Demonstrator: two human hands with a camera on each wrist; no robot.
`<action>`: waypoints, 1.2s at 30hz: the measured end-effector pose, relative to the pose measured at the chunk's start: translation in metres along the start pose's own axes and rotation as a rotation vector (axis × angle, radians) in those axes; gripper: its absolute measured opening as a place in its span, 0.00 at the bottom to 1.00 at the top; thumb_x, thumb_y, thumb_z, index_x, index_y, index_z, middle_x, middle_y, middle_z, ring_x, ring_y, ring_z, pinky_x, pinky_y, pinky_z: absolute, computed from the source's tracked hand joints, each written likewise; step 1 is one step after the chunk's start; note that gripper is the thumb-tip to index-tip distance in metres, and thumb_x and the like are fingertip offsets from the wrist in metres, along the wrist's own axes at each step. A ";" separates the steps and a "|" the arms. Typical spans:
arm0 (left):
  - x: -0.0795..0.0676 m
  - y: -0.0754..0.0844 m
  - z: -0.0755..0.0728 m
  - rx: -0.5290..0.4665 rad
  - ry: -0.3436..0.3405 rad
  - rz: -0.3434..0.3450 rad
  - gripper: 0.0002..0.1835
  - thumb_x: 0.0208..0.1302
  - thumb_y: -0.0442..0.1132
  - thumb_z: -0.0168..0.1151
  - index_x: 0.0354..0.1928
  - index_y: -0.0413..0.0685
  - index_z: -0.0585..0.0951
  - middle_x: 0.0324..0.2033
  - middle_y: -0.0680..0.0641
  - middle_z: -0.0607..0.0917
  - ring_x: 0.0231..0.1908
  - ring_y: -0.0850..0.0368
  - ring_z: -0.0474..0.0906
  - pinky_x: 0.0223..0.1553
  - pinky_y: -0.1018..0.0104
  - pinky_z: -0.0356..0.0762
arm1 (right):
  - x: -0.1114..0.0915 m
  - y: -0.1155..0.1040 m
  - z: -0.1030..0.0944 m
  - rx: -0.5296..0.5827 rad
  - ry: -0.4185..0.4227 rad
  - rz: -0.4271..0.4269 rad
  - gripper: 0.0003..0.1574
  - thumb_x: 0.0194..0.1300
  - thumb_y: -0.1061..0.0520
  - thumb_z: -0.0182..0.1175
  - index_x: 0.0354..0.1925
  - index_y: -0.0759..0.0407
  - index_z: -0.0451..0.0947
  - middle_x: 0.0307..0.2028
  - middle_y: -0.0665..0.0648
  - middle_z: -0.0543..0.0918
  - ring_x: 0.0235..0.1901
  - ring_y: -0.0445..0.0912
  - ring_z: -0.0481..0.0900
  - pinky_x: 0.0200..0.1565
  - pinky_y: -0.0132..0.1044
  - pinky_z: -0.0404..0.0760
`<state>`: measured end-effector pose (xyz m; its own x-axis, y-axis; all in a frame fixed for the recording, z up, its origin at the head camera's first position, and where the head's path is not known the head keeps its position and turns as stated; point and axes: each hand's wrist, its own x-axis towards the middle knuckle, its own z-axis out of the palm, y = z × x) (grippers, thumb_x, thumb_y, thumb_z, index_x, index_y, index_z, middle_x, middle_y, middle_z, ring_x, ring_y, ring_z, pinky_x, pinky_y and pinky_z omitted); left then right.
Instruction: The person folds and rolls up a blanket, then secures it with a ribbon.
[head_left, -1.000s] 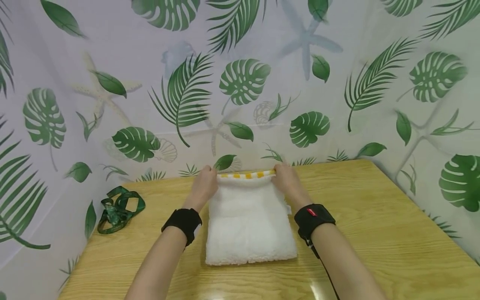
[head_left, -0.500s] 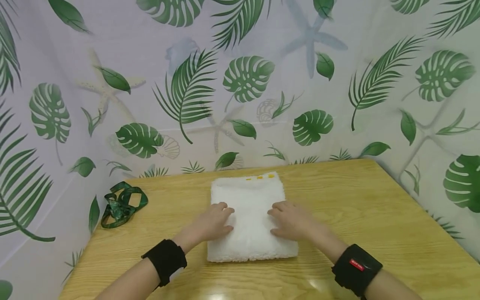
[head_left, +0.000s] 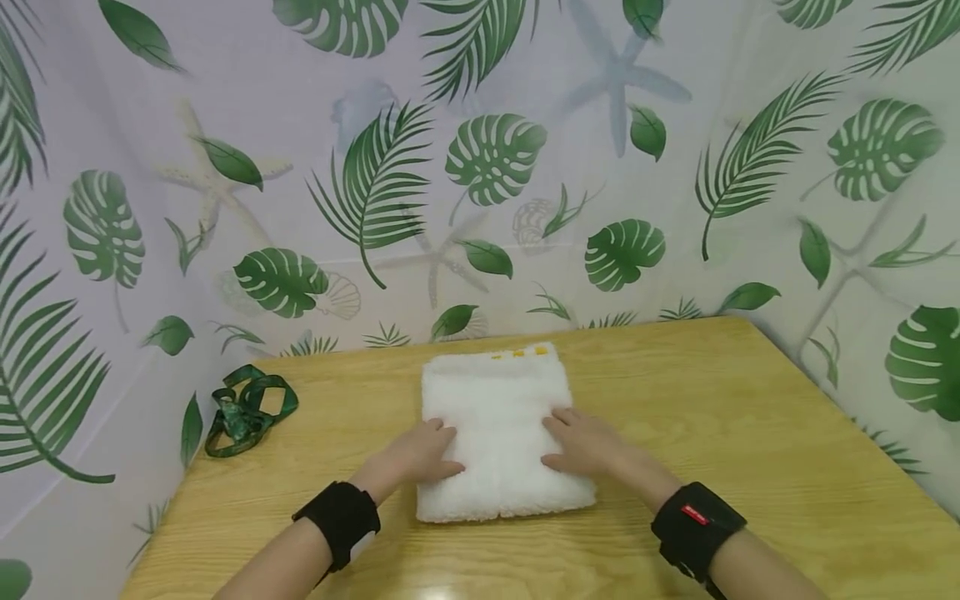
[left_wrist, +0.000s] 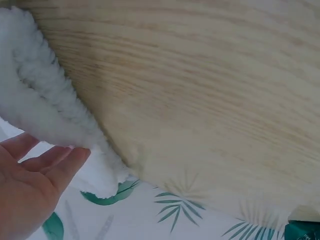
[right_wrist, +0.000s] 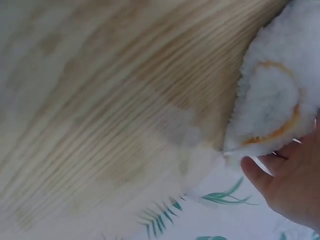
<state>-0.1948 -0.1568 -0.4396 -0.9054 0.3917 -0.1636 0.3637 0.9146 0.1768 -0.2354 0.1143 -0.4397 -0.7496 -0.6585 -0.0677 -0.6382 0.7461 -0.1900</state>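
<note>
A folded, fluffy white fleece cloth (head_left: 498,392) lies on the wooden table, with a few yellow patches showing along its far edge. My left hand (head_left: 420,450) rests on its left side, fingers loosely extended. Opposite, my right hand (head_left: 588,442) lies on the right side, its fingers pointing inward. In the left wrist view, the left fingers (left_wrist: 70,167) are right at the thick, layered edge of the cloth (left_wrist: 45,95). The right wrist view shows a curved orange-yellow line inside the fold at the cloth's side (right_wrist: 272,100), and my right thumb (right_wrist: 256,175) near its lower edge.
A tangle of dark green ribbon (head_left: 251,408) sits at the table's left edge. The wooden table (head_left: 720,433) runs back to a leaf-patterned curtain (head_left: 525,275), which also hangs along both sides. Each wrist wears a black band (head_left: 697,529).
Both hands gripped the far edge, with yellow-and-white checks showing, one second ago. They have let go and moved back onto the cloth's sides, and the far edge has settled down.
</note>
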 end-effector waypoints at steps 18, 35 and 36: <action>-0.044 0.023 0.018 0.191 0.112 0.212 0.17 0.54 0.37 0.65 0.47 0.41 0.78 0.33 0.47 0.75 0.33 0.55 0.72 0.34 0.67 0.71 | -0.051 -0.009 0.021 -0.257 0.309 -0.287 0.21 0.44 0.57 0.71 0.37 0.61 0.76 0.36 0.56 0.78 0.36 0.49 0.75 0.35 0.40 0.75; -0.055 0.020 0.017 0.256 0.191 0.240 0.08 0.53 0.30 0.63 0.21 0.46 0.75 0.17 0.52 0.68 0.17 0.61 0.61 0.17 0.72 0.57 | -0.056 0.002 0.029 -0.124 0.418 -0.413 0.14 0.41 0.66 0.65 0.33 0.59 0.79 0.30 0.51 0.80 0.32 0.44 0.77 0.30 0.33 0.75; -0.057 0.019 0.016 0.228 0.189 0.240 0.08 0.53 0.29 0.61 0.21 0.46 0.75 0.17 0.52 0.68 0.17 0.61 0.61 0.18 0.72 0.57 | -0.057 0.002 0.029 -0.102 0.407 -0.404 0.15 0.42 0.66 0.65 0.34 0.59 0.79 0.32 0.52 0.80 0.33 0.45 0.77 0.32 0.34 0.76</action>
<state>-0.1331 -0.1595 -0.4422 -0.8050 0.5919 0.0415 0.5908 0.8060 -0.0354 -0.1889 0.1511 -0.4644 -0.4371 -0.8170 0.3761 -0.8864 0.4622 -0.0261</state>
